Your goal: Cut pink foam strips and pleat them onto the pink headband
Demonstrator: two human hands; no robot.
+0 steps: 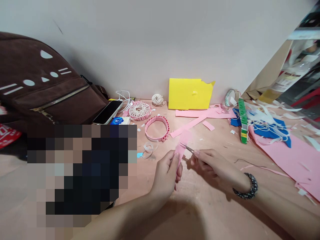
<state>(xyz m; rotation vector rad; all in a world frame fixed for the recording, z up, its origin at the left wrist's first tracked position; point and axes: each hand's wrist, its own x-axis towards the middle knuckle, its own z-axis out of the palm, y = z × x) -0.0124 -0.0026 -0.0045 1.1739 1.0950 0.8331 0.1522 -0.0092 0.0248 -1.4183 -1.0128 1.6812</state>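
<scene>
A craft corner seen from my rig: a desk (212, 216) pushed against a white wall (150, 43), in a home or a study room, I cannot tell which. Pink paper (282, 156) and blue paper (272, 131) lie among cut scraps at right, with a yellow card (187, 93) and a tape roll (230, 97) at the far edge. A backpack (37, 76) and a phone (108, 112) sit at left; scissors (188, 149) meet a pink strip (181, 150) at centre.
</scene>
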